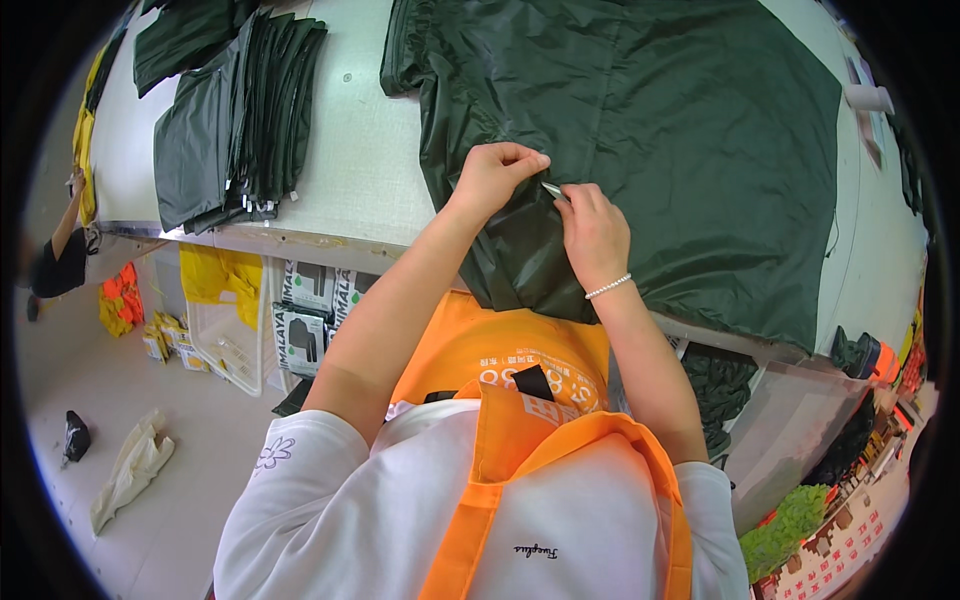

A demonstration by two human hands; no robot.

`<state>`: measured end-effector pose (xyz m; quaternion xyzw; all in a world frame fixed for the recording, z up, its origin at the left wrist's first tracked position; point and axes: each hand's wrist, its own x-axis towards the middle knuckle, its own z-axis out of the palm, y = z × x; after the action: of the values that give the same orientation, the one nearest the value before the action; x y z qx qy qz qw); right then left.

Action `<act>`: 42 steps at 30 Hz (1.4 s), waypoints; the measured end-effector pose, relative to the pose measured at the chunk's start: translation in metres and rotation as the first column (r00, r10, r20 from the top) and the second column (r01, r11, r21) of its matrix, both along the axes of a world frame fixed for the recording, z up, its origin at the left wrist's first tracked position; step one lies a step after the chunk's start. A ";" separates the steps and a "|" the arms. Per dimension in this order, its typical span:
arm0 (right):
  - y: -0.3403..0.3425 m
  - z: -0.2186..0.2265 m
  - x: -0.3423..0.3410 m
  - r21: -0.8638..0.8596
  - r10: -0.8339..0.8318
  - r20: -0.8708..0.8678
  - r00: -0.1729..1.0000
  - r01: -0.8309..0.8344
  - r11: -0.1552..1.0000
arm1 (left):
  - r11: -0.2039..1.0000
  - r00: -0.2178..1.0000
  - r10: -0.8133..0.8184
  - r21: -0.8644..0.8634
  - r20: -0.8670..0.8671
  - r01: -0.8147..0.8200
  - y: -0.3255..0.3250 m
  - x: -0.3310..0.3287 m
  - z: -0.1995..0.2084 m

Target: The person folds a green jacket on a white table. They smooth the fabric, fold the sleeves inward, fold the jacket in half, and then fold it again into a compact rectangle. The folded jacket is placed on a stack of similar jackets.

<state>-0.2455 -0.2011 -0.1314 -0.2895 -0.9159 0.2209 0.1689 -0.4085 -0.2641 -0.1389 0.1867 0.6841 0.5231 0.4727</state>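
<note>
Pale worktable [360, 140], edge bowed by the lens, running across the upper view; grey floor below left.

Far left: another person's hand [77, 182] at yellow cloth [87, 150] hanging by the table end, well apart from the work. Next, a stack of folded dark green garments [200, 150] on the tabletop. Beneath the table edge: a white plastic basket [200, 345] and packaged garments [297, 340].

Centre: left hand [495, 180] narrowed to a thumb-and-finger pinch, apparently on a fold of the dark green garment [720, 180] (any thread there is too small to make out). Garment lies spread before the person, near edge drooping over the table edge against the orange apron [470, 335]. Right hand [597, 235] closed around a slim metal hand tool [551, 189], tip just beside the left fingertips; snips or tweezers, cannot tell.

Technique, as judged: keep the pinched fold taut, tip angled off the cloth and clear of the fingers. Loose wrinkles could catch on the tip; the drooping edge could drag.

Right: white roll [868, 98] by the garment's far side, orange-topped bottle [880, 360] near its lower corner; neither blocks the hands.
</note>
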 end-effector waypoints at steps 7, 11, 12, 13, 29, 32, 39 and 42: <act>0.006 0.002 -0.016 -0.044 -0.030 -0.001 1.000 0.030 0.999 | 0.981 0.976 0.166 0.080 0.141 -0.179 0.002 -0.023 0.013; 0.009 0.006 -0.035 -0.004 -0.008 -0.051 0.999 0.008 1.000 | 0.977 0.971 0.170 0.099 0.169 -0.188 0.000 -0.026 0.015; 0.009 0.004 -0.038 0.012 0.002 -0.050 0.999 -0.001 1.000 | 0.975 0.967 0.175 0.105 0.187 -0.197 -0.001 -0.025 0.017; 0.010 0.001 -0.041 0.029 0.012 -0.047 0.999 -0.010 1.000 | 0.975 0.965 0.183 0.095 0.189 -0.203 -0.001 -0.024 0.018; 0.021 -0.008 -0.051 -0.171 -0.059 -0.123 0.991 0.037 0.985 | 0.993 0.985 0.050 0.094 0.164 -0.066 -0.062 -0.017 0.044; 0.029 -0.006 -0.044 -0.447 -0.287 -0.174 0.942 0.184 0.875 | 0.952 0.986 -0.153 -0.257 0.072 0.166 -0.141 -0.012 0.047; 0.051 -0.009 -0.028 -0.945 -0.313 -0.001 0.950 0.102 0.311 | 0.809 0.565 -0.532 -0.575 -0.631 0.120 -0.186 0.001 0.038; 0.044 -0.011 -0.042 -0.999 -0.407 -0.034 0.913 -0.021 0.036 | 0.994 0.454 -0.097 -0.108 -0.886 0.001 -0.106 0.000 0.041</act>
<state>-0.2878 -0.1572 -0.1423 -0.4096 -0.4267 0.8006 0.0961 -0.4087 -0.3697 -0.0976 0.4297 0.8478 0.3030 0.0693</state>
